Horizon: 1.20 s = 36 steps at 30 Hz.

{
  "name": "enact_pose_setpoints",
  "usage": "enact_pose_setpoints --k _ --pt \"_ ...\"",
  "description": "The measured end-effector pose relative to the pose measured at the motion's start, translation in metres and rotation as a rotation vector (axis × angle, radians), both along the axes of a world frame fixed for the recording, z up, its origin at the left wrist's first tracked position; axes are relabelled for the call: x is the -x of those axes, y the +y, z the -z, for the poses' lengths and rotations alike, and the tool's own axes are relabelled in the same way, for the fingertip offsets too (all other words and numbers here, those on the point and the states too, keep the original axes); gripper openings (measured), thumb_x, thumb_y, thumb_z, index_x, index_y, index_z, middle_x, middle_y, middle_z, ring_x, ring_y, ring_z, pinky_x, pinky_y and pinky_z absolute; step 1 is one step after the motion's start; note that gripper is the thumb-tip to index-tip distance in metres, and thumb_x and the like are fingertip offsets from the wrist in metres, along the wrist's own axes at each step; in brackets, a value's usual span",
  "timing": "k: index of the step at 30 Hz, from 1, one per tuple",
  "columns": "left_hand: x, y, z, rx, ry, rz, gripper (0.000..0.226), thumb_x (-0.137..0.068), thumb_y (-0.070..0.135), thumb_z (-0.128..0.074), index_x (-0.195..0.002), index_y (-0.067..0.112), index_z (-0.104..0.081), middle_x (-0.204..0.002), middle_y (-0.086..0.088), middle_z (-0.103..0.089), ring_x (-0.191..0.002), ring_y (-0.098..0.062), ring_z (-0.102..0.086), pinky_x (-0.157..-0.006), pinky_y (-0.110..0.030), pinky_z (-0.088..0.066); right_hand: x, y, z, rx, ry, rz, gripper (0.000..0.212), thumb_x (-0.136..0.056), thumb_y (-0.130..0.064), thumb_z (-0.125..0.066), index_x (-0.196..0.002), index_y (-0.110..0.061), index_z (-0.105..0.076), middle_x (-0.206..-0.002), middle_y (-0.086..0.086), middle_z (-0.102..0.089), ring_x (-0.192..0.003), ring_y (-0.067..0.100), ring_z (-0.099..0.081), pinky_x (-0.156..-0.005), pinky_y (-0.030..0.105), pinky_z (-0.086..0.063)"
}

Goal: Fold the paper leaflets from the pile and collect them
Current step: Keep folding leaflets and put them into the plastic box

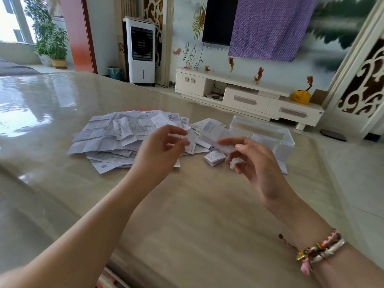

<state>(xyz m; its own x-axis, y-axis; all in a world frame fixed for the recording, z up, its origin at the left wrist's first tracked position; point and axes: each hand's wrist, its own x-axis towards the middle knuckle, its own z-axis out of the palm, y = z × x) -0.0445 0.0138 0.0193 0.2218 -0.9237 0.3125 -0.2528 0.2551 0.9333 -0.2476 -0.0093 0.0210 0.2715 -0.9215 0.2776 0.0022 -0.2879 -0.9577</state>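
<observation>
A loose pile of white printed leaflets (116, 138) lies spread on the glossy table, left of centre. My right hand (255, 163) pinches a narrow, blurred leaflet strip (218, 136) and holds it above the table. A small white piece is also tucked against its lower fingers. My left hand (160, 150) hovers beside the strip's left end with relaxed, slightly curled fingers; whether it touches the paper is unclear. A small folded leaflet (215, 157) lies on the table between my hands. A clear plastic box (268, 132) stands just right of the pile, with folded papers inside.
The beige table (187, 215) runs to its far edge behind the box. Beyond it stand a white TV cabinet (245, 96), a white air cooler (141, 50) and potted plants (52, 42). Another folded paper (283, 166) lies by the box's near right corner.
</observation>
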Motion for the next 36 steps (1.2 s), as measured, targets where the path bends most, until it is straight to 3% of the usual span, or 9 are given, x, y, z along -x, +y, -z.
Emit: enact_pose_setpoints --k 2,5,8,11,17,21,24,29,36 --pt "-0.012 -0.008 -0.002 0.063 -0.311 -0.169 0.014 -0.094 0.020 -0.057 -0.106 0.023 -0.063 -0.104 0.011 -0.066 -0.096 -0.007 -0.062 -0.078 -0.024 -0.043 -0.001 -0.002 0.001 -0.034 -0.052 -0.034 0.034 -0.086 -0.024 -0.047 -0.107 -0.022 -0.073 -0.103 0.001 -0.067 -0.085 0.014 -0.059 -0.060 0.026 -0.035" --pt "-0.032 -0.018 0.002 -0.026 -0.651 -0.274 0.032 -0.095 0.027 -0.053 -0.127 0.023 -0.055 -0.131 0.004 -0.055 -0.124 -0.020 -0.044 -0.090 -0.030 -0.035 -0.010 -0.005 0.004 -0.131 -0.119 -0.142 0.041 -0.086 -0.025 -0.049 -0.123 -0.019 -0.064 -0.129 -0.001 -0.060 -0.099 0.016 -0.064 -0.061 0.026 -0.038" --pt "-0.044 -0.023 0.013 -0.231 -0.847 -0.255 0.045 -0.095 0.037 -0.050 -0.139 0.030 -0.044 -0.151 0.002 -0.036 -0.141 -0.029 -0.022 -0.113 -0.041 -0.019 -0.027 -0.006 0.003 -0.239 -0.157 -0.261 0.048 -0.088 -0.030 -0.050 -0.134 -0.015 -0.053 -0.137 -0.001 -0.054 -0.110 0.021 -0.063 -0.064 0.027 -0.041" --pt "-0.049 -0.023 0.024 -0.362 -0.949 -0.221 0.051 -0.095 0.049 -0.045 -0.144 0.040 -0.033 -0.158 0.005 -0.022 -0.147 -0.029 -0.007 -0.118 -0.043 -0.006 -0.043 -0.006 0.006 -0.376 -0.178 -0.316 0.057 -0.084 -0.033 -0.054 -0.136 -0.008 -0.048 -0.130 0.002 -0.056 -0.112 0.024 -0.063 -0.063 0.027 -0.041" --pt "-0.059 -0.015 0.026 -0.216 -0.977 -0.303 0.059 -0.089 0.052 -0.056 -0.142 0.030 -0.041 -0.137 0.001 -0.051 -0.136 -0.026 -0.033 -0.116 -0.041 -0.019 -0.046 -0.014 0.010 -0.541 -0.279 -0.175 0.015 -0.100 -0.021 -0.044 -0.111 -0.012 -0.048 -0.126 0.007 -0.053 -0.096 0.023 -0.068 -0.053 0.023 -0.046" --pt "-0.053 -0.006 0.021 -0.092 -0.969 -0.325 0.047 -0.088 0.041 -0.063 -0.131 0.025 -0.052 -0.111 0.002 -0.063 -0.108 -0.024 -0.053 -0.098 -0.033 -0.033 -0.048 -0.015 0.006 -0.597 -0.160 -0.122 0.022 -0.103 -0.022 -0.037 -0.118 -0.007 -0.042 -0.104 0.014 -0.058 -0.070 0.021 -0.067 -0.045 0.021 -0.046" --pt "-0.050 -0.003 0.022 -0.065 -0.941 -0.327 0.038 -0.090 0.034 -0.062 -0.128 0.025 -0.056 -0.107 0.004 -0.065 -0.102 -0.025 -0.058 -0.082 -0.033 -0.041 -0.050 -0.015 0.005 -0.563 -0.086 -0.154 0.021 -0.102 -0.022 -0.040 -0.119 -0.009 -0.040 -0.085 0.016 -0.065 -0.054 0.018 -0.062 -0.043 0.021 -0.043" --pt "-0.046 0.000 0.022 -0.019 -0.916 -0.370 0.019 -0.093 0.027 -0.055 -0.104 0.027 -0.071 -0.102 0.005 -0.066 -0.093 -0.026 -0.061 -0.072 -0.032 -0.043 -0.045 -0.007 0.011 -0.388 -0.096 -0.190 0.034 -0.100 -0.015 -0.043 -0.134 -0.021 -0.046 -0.079 0.012 -0.067 -0.055 0.016 -0.053 -0.048 0.023 -0.039" --pt "-0.045 0.008 0.017 0.144 -0.821 -0.484 0.011 -0.088 0.018 -0.063 -0.086 0.023 -0.073 -0.088 0.008 -0.066 -0.082 -0.022 -0.060 -0.061 -0.030 -0.040 -0.039 0.009 0.012 -0.145 0.066 -0.202 0.030 -0.099 -0.005 -0.041 -0.117 -0.014 -0.063 -0.075 0.010 -0.067 -0.054 0.015 -0.049 -0.048 0.021 -0.036"
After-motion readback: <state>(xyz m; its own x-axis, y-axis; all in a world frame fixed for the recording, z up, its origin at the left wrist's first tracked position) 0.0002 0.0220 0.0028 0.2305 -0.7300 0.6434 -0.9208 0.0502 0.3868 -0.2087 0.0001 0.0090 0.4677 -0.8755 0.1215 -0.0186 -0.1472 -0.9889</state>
